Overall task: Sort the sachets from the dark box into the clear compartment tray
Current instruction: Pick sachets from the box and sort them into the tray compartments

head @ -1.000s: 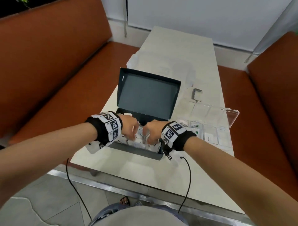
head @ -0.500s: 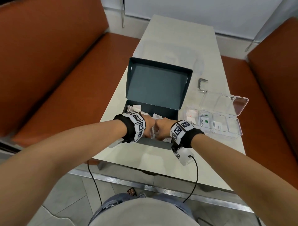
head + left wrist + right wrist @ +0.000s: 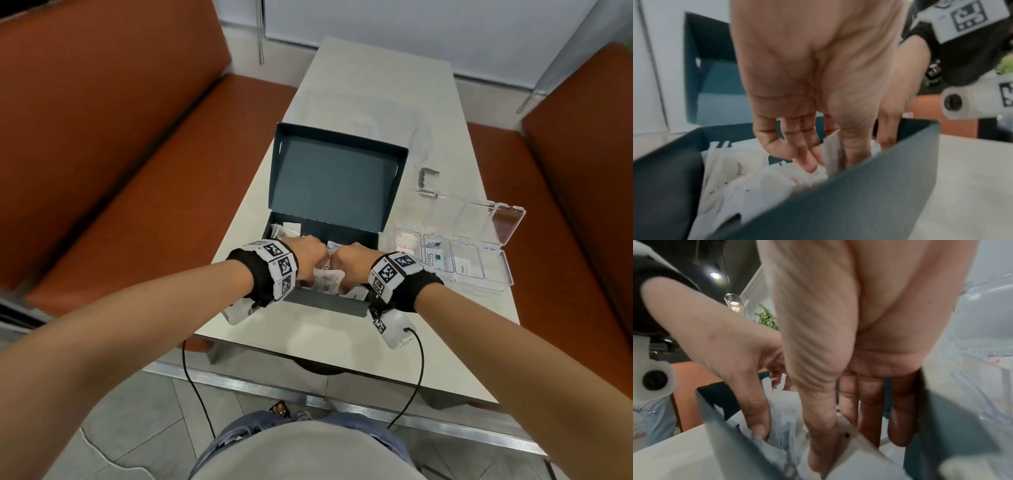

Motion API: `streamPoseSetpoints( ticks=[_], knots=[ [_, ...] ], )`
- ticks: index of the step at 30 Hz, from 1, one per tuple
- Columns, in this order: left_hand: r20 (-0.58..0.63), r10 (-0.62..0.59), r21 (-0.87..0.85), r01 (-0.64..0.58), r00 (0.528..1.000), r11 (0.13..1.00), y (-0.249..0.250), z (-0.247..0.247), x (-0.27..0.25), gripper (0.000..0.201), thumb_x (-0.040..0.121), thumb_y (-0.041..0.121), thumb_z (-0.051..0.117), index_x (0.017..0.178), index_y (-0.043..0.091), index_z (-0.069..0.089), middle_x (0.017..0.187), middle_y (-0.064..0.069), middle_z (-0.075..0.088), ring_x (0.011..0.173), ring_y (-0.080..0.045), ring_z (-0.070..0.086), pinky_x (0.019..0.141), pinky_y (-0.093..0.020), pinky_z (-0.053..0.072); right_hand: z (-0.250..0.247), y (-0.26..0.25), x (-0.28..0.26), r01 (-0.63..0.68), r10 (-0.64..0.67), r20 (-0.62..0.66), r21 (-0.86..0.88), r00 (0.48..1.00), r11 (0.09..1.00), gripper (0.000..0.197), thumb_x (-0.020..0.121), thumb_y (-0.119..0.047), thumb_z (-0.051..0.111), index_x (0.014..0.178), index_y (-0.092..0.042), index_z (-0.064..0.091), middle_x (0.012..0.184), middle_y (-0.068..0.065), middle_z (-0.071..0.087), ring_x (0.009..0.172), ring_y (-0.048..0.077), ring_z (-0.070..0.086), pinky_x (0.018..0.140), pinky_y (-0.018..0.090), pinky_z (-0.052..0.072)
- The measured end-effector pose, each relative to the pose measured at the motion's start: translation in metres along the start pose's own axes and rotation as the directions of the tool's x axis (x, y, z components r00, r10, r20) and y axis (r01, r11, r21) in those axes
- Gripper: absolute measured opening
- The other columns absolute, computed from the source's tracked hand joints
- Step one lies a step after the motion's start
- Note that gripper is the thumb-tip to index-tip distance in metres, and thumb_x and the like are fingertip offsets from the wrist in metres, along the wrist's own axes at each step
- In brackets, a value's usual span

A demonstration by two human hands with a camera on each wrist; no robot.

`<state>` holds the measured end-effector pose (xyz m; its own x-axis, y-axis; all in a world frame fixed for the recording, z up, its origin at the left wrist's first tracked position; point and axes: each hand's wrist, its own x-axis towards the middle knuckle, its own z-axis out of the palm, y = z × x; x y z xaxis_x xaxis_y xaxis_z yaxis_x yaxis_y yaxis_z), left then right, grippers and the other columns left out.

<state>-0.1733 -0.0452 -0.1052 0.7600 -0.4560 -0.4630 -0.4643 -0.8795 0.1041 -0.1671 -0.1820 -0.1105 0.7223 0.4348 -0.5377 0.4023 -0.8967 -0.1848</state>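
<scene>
both hands, left hand (image 3: 306,255) and right hand (image 3: 349,260), are pinching sachets (image 3: 325,279) in the dark box (image 3: 329,305), so I'd lift just one kind, then check the tray (image 3: 493,289) compartments

A pale table (image 3: 383,85) runs up the frame's centre. On it rest an open dark box (image 3: 334,178), a clear tray (image 3: 493,286) to its right, and a grey bracket (image 3: 426,176) above the tray.

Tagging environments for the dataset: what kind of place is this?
Probably a café or restaurant booth: orange upholstered bench seats flank a narrow pale table, and the dark box holds sugar sachets.
</scene>
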Motion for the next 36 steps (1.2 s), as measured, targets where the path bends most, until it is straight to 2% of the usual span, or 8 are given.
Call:
streamPoseSetpoints(
  ticks=[4,7,12,16,18,24,30,36],
  knots=[
    [-0.045,-0.012,-0.266,-0.001,0.999,0.964,-0.013,-0.009,-0.007,0.021,0.078,0.018,0.072,0.074,0.014,0.051,0.073,-0.003,0.052,0.065,-0.019,0.049,0.055,-0.026,0.040,-0.003,0.010,-0.006,0.018,-0.012,-0.099,0.059,0.995,0.998,0.031,0.077,-0.013,0.076,0.106,-0.006,0.066,0.081,0.000,0.051,0.080,0.018,0.050,0.063,0.023,0.036],
    [-0.071,-0.047,-0.477,0.008,0.996,0.879,-0.022,-0.019,-0.013,0.014,0.085,0.019,0.065,0.079,0.014,0.054,0.079,-0.004,0.062,0.068,-0.020,0.061,0.060,-0.032,0.053,-0.004,0.015,-0.010,0.021,-0.006,-0.132,0.115,0.991,0.993,0.027,0.079,-0.011,0.074,0.105,-0.008,0.069,0.081,-0.002,0.050,0.081,0.016,0.048,0.071,0.024,0.036],
    [-0.101,-0.178,-0.925,-0.027,0.979,0.379,-0.026,-0.023,-0.022,0.013,0.096,0.005,0.045,0.104,0.016,0.045,0.092,-0.013,0.070,0.075,-0.017,0.072,0.062,-0.034,0.060,-0.008,0.019,-0.015,0.048,0.019,-0.227,0.285,0.974,0.957,0.019,0.081,-0.007,0.070,0.100,-0.008,0.067,0.068,-0.009,0.046,0.063,0.016,0.054,0.050,0.013,0.042],
    [-0.110,-0.194,-0.992,-0.096,0.975,0.080,-0.029,-0.020,-0.030,0.064,0.089,-0.010,0.035,0.129,0.038,0.049,0.085,-0.011,0.057,0.071,-0.020,0.067,0.064,-0.033,0.057,-0.019,0.030,-0.023,0.094,0.090,-0.309,0.533,0.947,0.841,0.013,0.081,-0.003,0.069,0.093,-0.008,0.066,0.080,0.011,0.069,0.068,0.030,0.071,0.067,0.034,0.059],
    [-0.090,-0.215,-0.996,-0.093,0.972,-0.002,-0.025,-0.018,-0.033,0.060,0.088,-0.011,0.035,0.122,0.033,0.058,0.087,-0.010,0.049,0.071,-0.019,0.063,0.065,-0.031,0.056,-0.027,0.035,-0.030,0.142,0.140,-0.351,0.666,0.926,0.733,0.013,0.081,0.002,0.068,0.092,-0.005,0.066,0.084,0.017,0.070,0.078,0.034,0.071,0.069,0.041,0.060],
    [0.028,-0.320,-0.919,-0.101,0.947,-0.380,-0.007,-0.019,-0.024,0.014,0.095,0.008,0.050,0.087,0.019,0.052,0.074,-0.004,0.047,0.060,-0.017,0.053,0.060,-0.031,0.054,-0.050,0.044,-0.056,0.289,0.231,-0.408,0.861,0.883,0.418,0.016,0.084,0.007,0.065,0.098,-0.001,0.063,0.095,0.023,0.067,0.084,0.026,0.069,0.063,0.031,0.061],
    [-0.043,-0.230,-0.908,-0.134,0.972,-0.397,0.023,-0.024,-0.013,0.032,0.088,0.038,0.066,0.106,0.011,0.062,0.076,-0.002,0.062,0.064,-0.010,0.057,0.062,-0.022,0.053,-0.053,0.047,-0.071,0.390,0.388,-0.462,0.885,0.797,0.254,0.018,0.086,0.005,0.063,0.104,0.003,0.061,0.087,0.018,0.065,0.085,0.029,0.068,0.069,0.037,0.060],
    [-0.101,-0.156,-0.897,-0.158,0.983,-0.413,0.059,-0.034,-0.003,0.025,0.094,0.023,0.061,0.117,0.014,0.061,0.092,-0.006,0.071,0.075,-0.015,0.068,0.063,-0.024,0.056,-0.050,0.057,-0.080,0.398,0.405,-0.452,0.892,0.795,0.214,0.020,0.085,0.002,0.065,0.104,-0.003,0.061,0.087,0.019,0.067,0.072,0.023,0.069,0.064,0.033,0.059]
  ],
)
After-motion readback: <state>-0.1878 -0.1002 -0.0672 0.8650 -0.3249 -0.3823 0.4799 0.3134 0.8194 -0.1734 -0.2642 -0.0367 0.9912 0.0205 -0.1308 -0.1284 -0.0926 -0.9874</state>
